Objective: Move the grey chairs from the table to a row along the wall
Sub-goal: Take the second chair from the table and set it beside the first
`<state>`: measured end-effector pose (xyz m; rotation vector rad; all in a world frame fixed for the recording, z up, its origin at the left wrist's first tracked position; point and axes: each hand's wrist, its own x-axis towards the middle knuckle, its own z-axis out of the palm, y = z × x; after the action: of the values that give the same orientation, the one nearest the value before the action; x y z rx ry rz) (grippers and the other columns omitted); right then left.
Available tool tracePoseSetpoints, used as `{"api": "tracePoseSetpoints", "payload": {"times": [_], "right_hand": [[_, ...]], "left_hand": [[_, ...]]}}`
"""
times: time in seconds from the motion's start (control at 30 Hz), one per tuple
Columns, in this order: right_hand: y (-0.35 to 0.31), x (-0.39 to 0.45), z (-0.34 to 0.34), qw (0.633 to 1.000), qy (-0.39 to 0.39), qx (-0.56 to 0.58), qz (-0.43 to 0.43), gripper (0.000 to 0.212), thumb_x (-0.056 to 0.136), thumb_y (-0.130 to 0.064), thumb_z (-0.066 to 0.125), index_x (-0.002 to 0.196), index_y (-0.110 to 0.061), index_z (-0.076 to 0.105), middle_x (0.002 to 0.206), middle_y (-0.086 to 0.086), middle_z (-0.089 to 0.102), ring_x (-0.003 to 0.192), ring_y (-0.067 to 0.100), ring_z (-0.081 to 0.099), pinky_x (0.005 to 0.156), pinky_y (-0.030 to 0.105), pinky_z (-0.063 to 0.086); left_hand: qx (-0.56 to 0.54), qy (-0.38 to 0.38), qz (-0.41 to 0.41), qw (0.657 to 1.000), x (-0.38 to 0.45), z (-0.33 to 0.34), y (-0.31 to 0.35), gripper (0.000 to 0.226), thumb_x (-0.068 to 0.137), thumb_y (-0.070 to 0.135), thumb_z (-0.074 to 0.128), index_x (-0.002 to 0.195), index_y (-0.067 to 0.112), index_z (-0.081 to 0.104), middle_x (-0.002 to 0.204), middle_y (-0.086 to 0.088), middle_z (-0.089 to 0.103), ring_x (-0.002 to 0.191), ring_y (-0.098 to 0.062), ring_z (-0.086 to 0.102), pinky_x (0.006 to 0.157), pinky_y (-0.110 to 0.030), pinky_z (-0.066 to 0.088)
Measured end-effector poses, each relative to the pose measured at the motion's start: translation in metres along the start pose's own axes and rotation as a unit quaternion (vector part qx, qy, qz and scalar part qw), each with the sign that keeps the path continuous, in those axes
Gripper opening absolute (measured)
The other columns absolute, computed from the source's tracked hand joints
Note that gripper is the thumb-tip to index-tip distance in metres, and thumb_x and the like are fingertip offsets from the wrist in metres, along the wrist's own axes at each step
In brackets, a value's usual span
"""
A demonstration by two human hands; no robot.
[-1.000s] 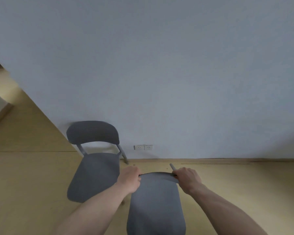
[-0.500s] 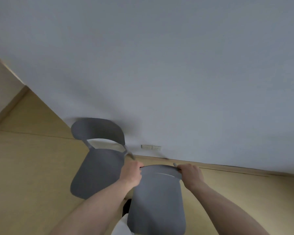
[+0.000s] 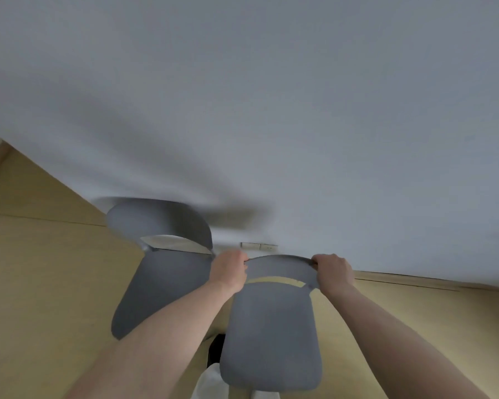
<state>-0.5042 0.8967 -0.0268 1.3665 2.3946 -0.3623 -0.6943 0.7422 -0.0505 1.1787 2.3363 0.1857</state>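
I hold a grey chair [image 3: 271, 335] straight in front of me, its back towards the wall. My left hand [image 3: 229, 270] grips the left end of its backrest and my right hand [image 3: 333, 272] grips the right end. A second grey chair [image 3: 162, 272] stands just to the left, its backrest close to the pale wall [image 3: 271, 110]. The two seats sit side by side, a narrow gap apart. The legs of both chairs are hidden.
A yellow wooden floor [image 3: 41, 298] spreads left and right. A double wall socket [image 3: 258, 245] sits low on the wall, behind the held chair. A skirting board [image 3: 415, 280] runs along the wall's foot at right.
The held chair has come closer to the wall and its backrest now shows a gap above the seat. The view has tilted clockwise. Both hands keep their grip.
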Motion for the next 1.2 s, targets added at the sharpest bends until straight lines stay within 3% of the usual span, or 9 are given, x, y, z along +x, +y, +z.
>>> {"api": "tracePoseSetpoints", "payload": {"times": [0.17, 0.37, 0.57, 0.63, 0.8, 0.97, 1.07, 1.13, 1.2], "right_hand": [[-0.003, 0.041, 0.006, 1.000, 0.018, -0.002, 0.009, 0.039, 0.086, 0.004, 0.044, 0.101, -0.022, 0.070, 0.095, 0.005, 0.070, 0.084, 0.027, 0.062, 0.063, 0.027, 0.040], [0.000, 0.078, 0.018, 0.997, 0.055, 0.046, 0.038, 0.025, 0.095, -0.007, 0.048, 0.107, -0.018, 0.067, 0.096, 0.008, 0.070, 0.089, 0.031, 0.063, 0.066, 0.030, 0.041], [0.004, 0.091, 0.032, 0.984, 0.058, 0.160, 0.055, 0.035, 0.098, -0.011, 0.050, 0.133, -0.014, 0.051, 0.128, 0.008, 0.058, 0.120, 0.031, 0.050, 0.087, 0.038, 0.044], [0.007, 0.092, 0.036, 0.984, 0.056, 0.156, 0.058, 0.039, 0.097, -0.008, 0.050, 0.135, -0.013, 0.047, 0.132, 0.009, 0.053, 0.123, 0.031, 0.046, 0.091, 0.038, 0.042], [0.017, 0.105, 0.035, 0.976, 0.039, 0.180, 0.113, 0.039, 0.092, -0.001, 0.050, 0.129, -0.010, 0.048, 0.123, 0.013, 0.055, 0.105, 0.033, 0.054, 0.076, 0.035, 0.040], [0.033, 0.117, 0.034, 0.970, 0.030, 0.183, 0.157, 0.017, 0.087, 0.000, 0.049, 0.100, -0.007, 0.056, 0.094, 0.015, 0.062, 0.078, 0.033, 0.051, 0.067, 0.035, 0.040], [0.037, 0.119, 0.031, 0.971, 0.035, 0.188, 0.141, 0.011, 0.093, -0.004, 0.047, 0.085, -0.007, 0.054, 0.085, 0.015, 0.060, 0.074, 0.036, 0.051, 0.063, 0.034, 0.038], [0.037, 0.121, 0.028, 0.973, 0.038, 0.190, 0.129, 0.013, 0.093, -0.005, 0.047, 0.084, -0.006, 0.056, 0.081, 0.013, 0.059, 0.073, 0.036, 0.052, 0.061, 0.034, 0.038], [0.034, 0.123, 0.025, 0.973, 0.041, 0.192, 0.124, 0.013, 0.093, -0.005, 0.047, 0.084, -0.007, 0.057, 0.080, 0.012, 0.058, 0.073, 0.036, 0.052, 0.061, 0.034, 0.039]], "left_hand": [[-0.004, 0.013, 0.004, 1.000, 0.044, 0.002, -0.006, 0.031, 0.075, -0.008, 0.048, 0.056, 0.015, 0.039, 0.059, -0.003, 0.045, 0.058, -0.024, 0.040, 0.049, -0.032, 0.024], [-0.006, 0.031, 0.016, 0.999, 0.085, 0.006, -0.009, 0.038, 0.075, -0.006, 0.050, 0.057, 0.017, 0.027, 0.060, -0.002, 0.038, 0.061, -0.024, 0.034, 0.051, -0.035, 0.017], [-0.017, 0.014, -0.001, 1.000, 0.111, 0.005, -0.019, 0.036, 0.072, -0.010, 0.045, 0.054, 0.016, 0.028, 0.056, -0.009, 0.039, 0.066, -0.038, 0.038, 0.050, -0.035, 0.029], [-0.003, 0.009, 0.006, 1.000, 0.118, 0.003, -0.024, 0.038, 0.073, -0.010, 0.047, 0.055, 0.016, 0.026, 0.054, -0.004, 0.031, 0.062, -0.036, 0.032, 0.048, -0.032, 0.022], [0.024, 0.008, 0.009, 1.000, 0.132, -0.004, -0.026, 0.039, 0.070, -0.012, 0.046, 0.056, 0.016, 0.023, 0.056, -0.002, 0.027, 0.063, -0.029, 0.028, 0.048, -0.031, 0.014], [0.038, -0.008, 0.003, 0.999, 0.136, -0.004, -0.026, 0.042, 0.073, -0.012, 0.050, 0.057, 0.017, 0.025, 0.057, -0.003, 0.030, 0.061, -0.028, 0.031, 0.049, -0.030, 0.017], [0.053, -0.020, 0.001, 0.998, 0.137, -0.013, -0.026, 0.037, 0.076, -0.010, 0.053, 0.055, 0.014, 0.035, 0.060, -0.013, 0.045, 0.062, -0.040, 0.044, 0.047, -0.035, 0.033], [0.066, -0.021, 0.009, 0.998, 0.138, -0.021, -0.025, 0.037, 0.079, -0.008, 0.054, 0.056, 0.013, 0.036, 0.078, -0.021, 0.060, 0.078, -0.040, 0.060, 0.055, -0.042, 0.046], [0.078, -0.020, 0.014, 0.997, 0.140, -0.027, -0.026, 0.041, 0.079, -0.009, 0.053, 0.056, 0.015, 0.030, 0.077, -0.019, 0.060, 0.078, -0.038, 0.061, 0.054, -0.043, 0.045]]}}
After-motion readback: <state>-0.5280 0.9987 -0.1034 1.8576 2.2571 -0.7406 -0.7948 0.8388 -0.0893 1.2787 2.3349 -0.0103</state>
